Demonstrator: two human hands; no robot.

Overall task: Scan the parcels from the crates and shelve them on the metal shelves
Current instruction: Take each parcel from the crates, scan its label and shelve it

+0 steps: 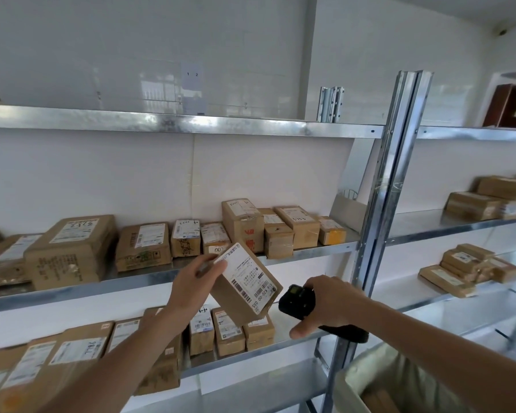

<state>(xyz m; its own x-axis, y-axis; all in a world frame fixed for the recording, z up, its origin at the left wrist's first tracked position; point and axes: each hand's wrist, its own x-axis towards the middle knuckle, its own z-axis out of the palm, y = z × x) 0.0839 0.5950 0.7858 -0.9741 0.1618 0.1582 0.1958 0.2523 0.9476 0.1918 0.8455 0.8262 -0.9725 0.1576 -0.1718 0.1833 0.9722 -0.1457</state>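
My left hand point(191, 281) grips a small cardboard parcel point(245, 286) by its upper left corner, tilted, its white barcode label facing up. My right hand point(325, 305) is closed around a black handheld scanner point(297, 301) just right of the parcel, its head almost touching the parcel's lower right corner. Both are held in front of the metal shelves point(191, 123), between the middle shelf point(161, 275) and the lower one. A crate lined with pale plastic point(379, 371) shows at the bottom right, below my right forearm.
Rows of labelled cardboard parcels point(242, 225) fill the middle and lower shelves; the top shelf holds only a metal bracket point(329, 104). A steel upright point(396, 189) divides this bay from the right bay, where flat parcels point(471, 263) lie stacked.
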